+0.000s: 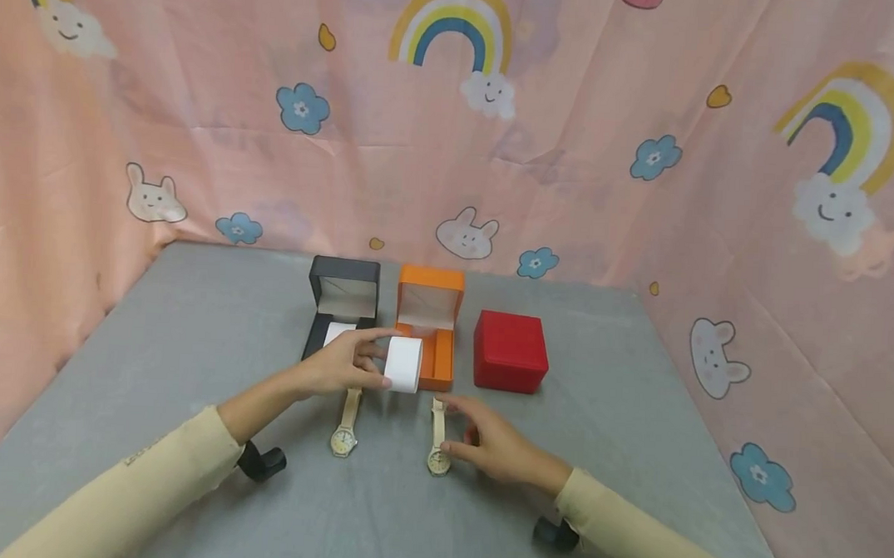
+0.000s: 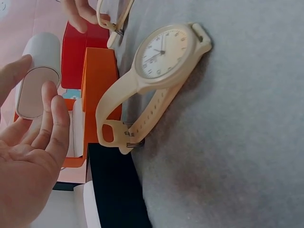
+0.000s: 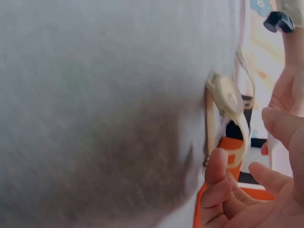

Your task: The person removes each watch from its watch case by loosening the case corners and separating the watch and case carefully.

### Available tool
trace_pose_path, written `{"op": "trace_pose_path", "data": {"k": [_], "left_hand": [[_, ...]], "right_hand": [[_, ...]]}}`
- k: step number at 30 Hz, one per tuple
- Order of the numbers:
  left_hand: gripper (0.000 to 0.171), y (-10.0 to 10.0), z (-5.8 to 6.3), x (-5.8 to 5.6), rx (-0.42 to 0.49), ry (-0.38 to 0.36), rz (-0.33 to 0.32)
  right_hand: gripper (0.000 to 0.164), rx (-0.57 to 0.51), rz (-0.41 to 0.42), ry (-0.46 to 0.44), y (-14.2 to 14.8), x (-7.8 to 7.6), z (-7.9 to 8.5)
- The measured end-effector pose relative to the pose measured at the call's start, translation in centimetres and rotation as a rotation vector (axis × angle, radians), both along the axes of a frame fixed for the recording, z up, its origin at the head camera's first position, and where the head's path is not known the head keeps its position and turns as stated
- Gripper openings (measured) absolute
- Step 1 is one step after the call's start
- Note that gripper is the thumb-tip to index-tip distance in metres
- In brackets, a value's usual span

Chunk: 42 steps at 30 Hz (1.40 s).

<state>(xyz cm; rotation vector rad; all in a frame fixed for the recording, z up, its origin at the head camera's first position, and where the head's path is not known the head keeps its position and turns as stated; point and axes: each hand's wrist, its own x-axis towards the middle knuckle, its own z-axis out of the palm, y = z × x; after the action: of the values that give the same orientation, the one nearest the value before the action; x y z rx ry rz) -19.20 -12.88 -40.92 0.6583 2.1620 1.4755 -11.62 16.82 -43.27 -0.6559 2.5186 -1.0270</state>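
My left hand pinches a white watch cushion between thumb and fingers, raised in front of the open orange watch box. Its rounded side and flat beige end show in the left wrist view. My right hand is spread around a cream wristwatch on the table, thumb by the dial and a fingertip by the buckle end. In the right wrist view the thumb looks apart from that watch. A second cream wristwatch lies below my left hand, its strap buckled in a loop.
Left of the orange box stands an open black watch box with a white cushion inside, partly hidden by my left hand. A closed red box sits to the right. Grey cloth covers the table; a patterned pink curtain hangs behind.
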Motion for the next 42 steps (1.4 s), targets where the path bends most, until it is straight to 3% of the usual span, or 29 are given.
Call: {"op": "trace_pose_path", "data": {"k": [10,16,27,30,37,42], "left_hand": [[0.079,0.5,0.2,-0.9,-0.007,0.024,0.021],[0.080,1.2,0.0,-1.7,-0.005,0.056,0.009],[0.080,2.2,-0.1,-3.3,-0.038,0.098,0.035],[0.080,2.4,-0.1,-3.5,-0.051,0.089,0.028],[0.081,2.3,-0.5,-3.8,-0.064,0.075,0.078],[0.081,2.7,-1.0,-3.9,-0.062,0.076,0.044]], "right_hand": [[0.058,-0.121,-0.085,0.049,0.2,-1.9,0.3],[0.056,-0.140,-0.182,0.085,-0.1,-3.1,0.1],[0.056,-0.135,-0.240,0.060,-0.3,-4.2,-0.3],[0.060,-0.118,-0.254,0.029,-0.4,-4.3,-0.4],[0.061,-0.107,-0.259,-0.013,-1.4,-4.6,-0.5],[0.060,-0.090,-0.303,-0.048,-1.4,-4.4,-0.7]]}}
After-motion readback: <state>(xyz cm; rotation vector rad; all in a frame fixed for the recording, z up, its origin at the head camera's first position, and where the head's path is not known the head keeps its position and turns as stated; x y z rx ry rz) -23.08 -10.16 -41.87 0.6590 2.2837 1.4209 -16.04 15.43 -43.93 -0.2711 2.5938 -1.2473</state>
